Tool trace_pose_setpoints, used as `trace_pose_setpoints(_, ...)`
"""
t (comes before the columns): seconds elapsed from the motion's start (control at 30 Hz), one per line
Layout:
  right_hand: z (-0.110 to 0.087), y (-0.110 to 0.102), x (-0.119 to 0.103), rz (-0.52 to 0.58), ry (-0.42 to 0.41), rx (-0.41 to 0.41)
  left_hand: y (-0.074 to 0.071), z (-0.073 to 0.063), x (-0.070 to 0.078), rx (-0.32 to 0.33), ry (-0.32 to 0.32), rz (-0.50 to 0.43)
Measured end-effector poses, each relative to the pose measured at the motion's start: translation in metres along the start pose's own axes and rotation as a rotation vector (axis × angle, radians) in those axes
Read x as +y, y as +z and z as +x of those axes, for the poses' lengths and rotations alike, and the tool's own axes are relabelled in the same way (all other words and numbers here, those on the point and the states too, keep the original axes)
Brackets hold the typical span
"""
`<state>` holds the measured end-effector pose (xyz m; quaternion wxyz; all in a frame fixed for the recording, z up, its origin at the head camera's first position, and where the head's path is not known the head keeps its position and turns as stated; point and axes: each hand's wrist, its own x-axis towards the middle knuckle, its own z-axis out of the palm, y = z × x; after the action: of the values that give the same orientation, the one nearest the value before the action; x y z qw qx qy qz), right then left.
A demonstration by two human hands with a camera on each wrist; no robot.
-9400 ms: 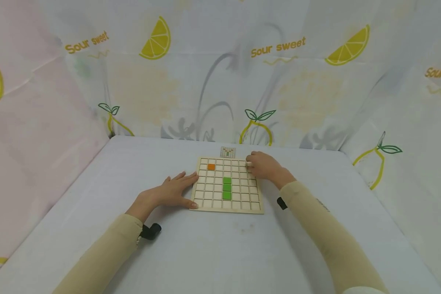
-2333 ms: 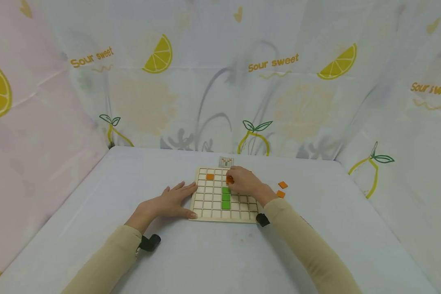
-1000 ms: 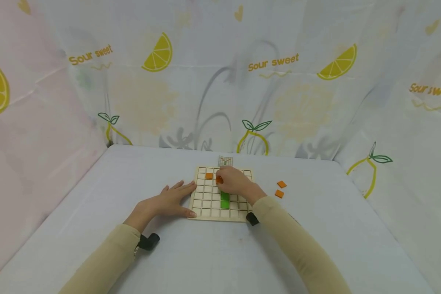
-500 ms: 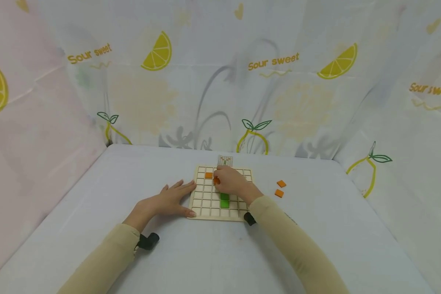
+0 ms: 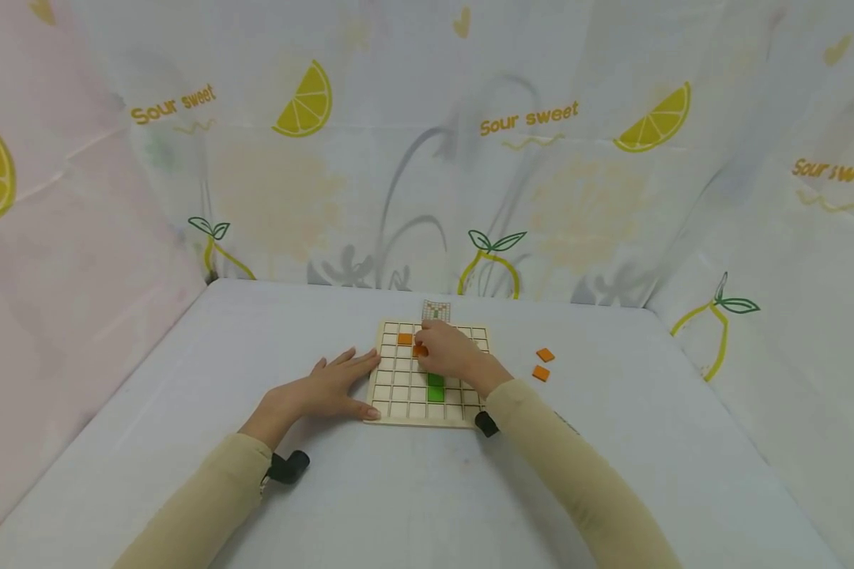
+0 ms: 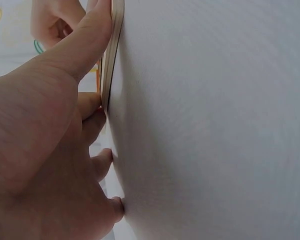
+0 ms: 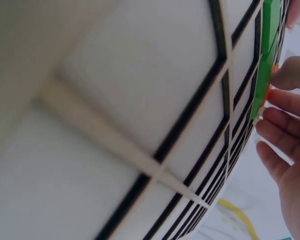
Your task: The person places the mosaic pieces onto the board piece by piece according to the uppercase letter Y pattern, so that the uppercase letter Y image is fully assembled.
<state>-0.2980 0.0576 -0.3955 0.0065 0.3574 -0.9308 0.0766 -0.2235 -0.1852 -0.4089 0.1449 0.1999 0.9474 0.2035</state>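
In the head view, a wooden grid board (image 5: pixel 401 393) lies flat with pale square cells. My left hand (image 5: pixel 327 389) rests along its left edge, fingers spread and thumb on the near corner; the left wrist view shows that thumb (image 6: pixel 82 45) on the rim. At the upper left sits one orange tile (image 5: pixel 405 339). Diagonally below it, my right hand (image 5: pixel 451 350) pinches a second orange tile (image 5: pixel 419 352) at a cell, partly covered by the fingertips. Green tiles (image 5: pixel 436 393) form a column, its top end hidden by the right hand.
A small printed pattern card (image 5: pixel 437 308) lies behind the board, its lower edge near the right hand. Right of the board, two loose orange tiles (image 5: pixel 545 355) lie on the white tablecloth (image 5: pixel 427 498). Lemon-printed cloth walls (image 5: pixel 398 158) enclose the back and sides.
My right hand has gone from the board's right edge to its upper middle, then leftward with an orange tile. Two loose orange tiles now show at right. My left hand has stayed put.
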Motion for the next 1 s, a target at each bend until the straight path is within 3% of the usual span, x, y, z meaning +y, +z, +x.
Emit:
trace_pose_setpoints(0.2, -0.006, -0.001, 0.003, 0.01, 0.027, -0.023, 0.001, 0.001, -0.001, 0.0, -0.001, 0.009)
trace_pose_setpoints(0.7, -0.02, -0.004, 0.015, 0.086, -0.009, -0.017, 0.001, 0.001, -0.001, -0.004, -0.001, 0.008)
trace_pose_setpoints(1.0, -0.028, -0.005, 0.029, 0.064, 0.039, 0.005, 0.001, 0.001, -0.002, -0.007, -0.005, -0.013)
